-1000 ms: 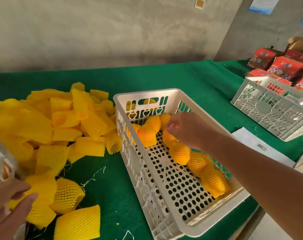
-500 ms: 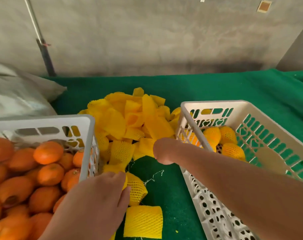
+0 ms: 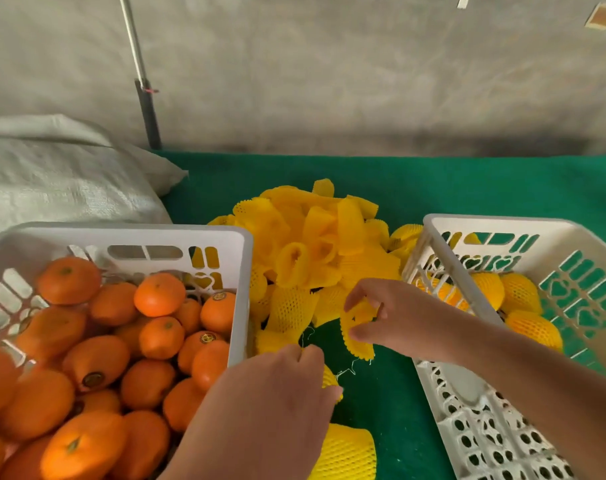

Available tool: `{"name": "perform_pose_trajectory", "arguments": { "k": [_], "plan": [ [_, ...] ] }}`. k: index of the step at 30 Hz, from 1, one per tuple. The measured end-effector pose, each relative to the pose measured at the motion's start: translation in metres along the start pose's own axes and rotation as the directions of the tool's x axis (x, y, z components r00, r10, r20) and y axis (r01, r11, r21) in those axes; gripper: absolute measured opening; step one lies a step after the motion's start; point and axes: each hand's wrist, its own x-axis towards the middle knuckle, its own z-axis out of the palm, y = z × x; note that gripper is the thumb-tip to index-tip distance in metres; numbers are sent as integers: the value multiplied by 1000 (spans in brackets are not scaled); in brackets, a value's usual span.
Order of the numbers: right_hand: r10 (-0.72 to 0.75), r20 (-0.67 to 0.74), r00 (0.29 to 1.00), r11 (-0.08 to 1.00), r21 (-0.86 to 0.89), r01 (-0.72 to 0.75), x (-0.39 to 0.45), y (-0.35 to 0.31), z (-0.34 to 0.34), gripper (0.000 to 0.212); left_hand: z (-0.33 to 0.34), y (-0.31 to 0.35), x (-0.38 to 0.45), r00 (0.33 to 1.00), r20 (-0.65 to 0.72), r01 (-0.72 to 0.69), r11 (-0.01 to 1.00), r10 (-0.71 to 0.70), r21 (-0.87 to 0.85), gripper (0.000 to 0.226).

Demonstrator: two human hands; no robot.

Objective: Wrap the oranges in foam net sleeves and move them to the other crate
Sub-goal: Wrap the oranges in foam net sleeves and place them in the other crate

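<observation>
Between the two white crates, on the green counter (image 3: pixel 502 181), the right hand (image 3: pixel 395 317) pinched one foam net sleeve (image 3: pixel 358 336) by its upper edge between thumb and fingertips, so that the sleeve hung down with its long axis roughly vertical and its scalloped lower rim just above the cloth. It hung at the near edge of the pile of yellow sleeves (image 3: pixel 312 244), which lay beyond the hand, toward the wall.

Lower and nearer the camera, the left hand (image 3: pixel 277 396) lay knuckles-up with its fingers curled over another sleeve (image 3: pixel 331 377) that showed at the fingertips; how firmly it gripped that one could not be told. A further sleeve (image 3: pixel 346 452) lay flat beside the left wrist.

The next move seemed to turn on this: the bare oranges (image 3: pixel 97 351) lay to the left, in the left crate (image 3: pixel 240 271), whose right wall stood just beside the left hand, while the right hand with its sleeve was well apart from them, across the gap. By that layout the left hand looked better placed to fetch a fruit. The wrapped oranges (image 3: pixel 516 299) already sat in the right crate (image 3: pixel 502 223), just beyond the right forearm.
</observation>
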Motion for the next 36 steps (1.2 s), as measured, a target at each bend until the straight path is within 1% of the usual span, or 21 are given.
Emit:
{"name": "perform_pose_trajectory", "arguments": {
  "k": [2,4,6,8,11,12,13,14,15,16,17,18,19,20,22,24,27,29,33,34,36],
  "plan": [
    [-68,-1,998,978,199,67,-22,-8,4,20,-1,-1,0,999,-42,15,999,-17,-49,56],
    [-114,-7,993,930,352,109,-32,-16,14,15,-1,0,-3,998,-53,35,995,-40,-89,65],
    [-165,-40,986,879,448,165,-34,-22,24,16,-7,3,-7,996,-71,51,991,-60,-124,67],
    [-233,-107,967,849,462,256,-34,-27,33,17,-7,5,-11,989,-124,61,990,-77,-130,57],
    [-317,-155,935,844,402,353,-38,-29,39,14,-5,8,-12,975,-154,135,977,-161,-166,25],
    [-333,-163,929,860,352,370,-39,-27,40,15,-4,6,-12,969,-172,151,976,-178,-160,26],
    [-337,-172,925,884,281,374,-39,-22,39,18,-3,4,-10,967,-180,160,978,-182,-132,41],
    [-331,-176,927,908,207,363,-38,-15,38,22,-2,1,-10,975,-148,153,985,-163,-78,53],
    [-315,-175,933,929,143,341,-37,-9,35,25,-4,1,-8,985,-100,139,989,-143,-50,55],
    [-293,-168,941,946,91,310,-36,-4,32,27,-4,0,-8,988,-79,132,991,-134,-29,47],
    [-269,-154,951,959,49,279,-35,0,30,26,-4,0,-9,990,-77,125,992,-122,34,34],
    [-256,-139,957,965,19,261,-36,3,30,24,-7,3,-7,992,-47,122,989,-118,89,28],
    [-259,-126,957,965,-9,260,-37,3,30,22,-7,3,-5,994,-16,110,986,-108,122,27],
    [-282,-123,952,960,-37,279,-39,1,32,21,-7,3,-5,993,-34,119,986,-116,115,23],
    [-363,-129,923,931,-78,356,-42,-6,35,26,-6,4,-7,979,-137,152,988,-149,14,13],
    [-458,-132,879,889,-92,449,-45,-15,33,37,-2,2,-9,963,-184,187,980,-197,-68,20],
    [-559,-94,824,826,-150,544,-51,-23,28,49,-1,0,-9,948,-196,238,967,-251,-91,27],
    [-586,-68,808,804,-174,569,-54,-26,26,50,0,0,-9,942,-216,241,965,-258,-99,27],
    [-582,-38,813,804,-176,568,-54,-24,26,46,0,1,-9,937,-231,250,965,-263,-83,27],
    [-581,-21,813,802,-185,568,-52,-22,26,48,1,1,-9,939,-232,239,967,-253,-87,26],
    [-571,-15,821,809,-179,560,-49,-18,28,58,1,-1,-9,945,-222,217,969,-239,-117,23]
  ]
}}
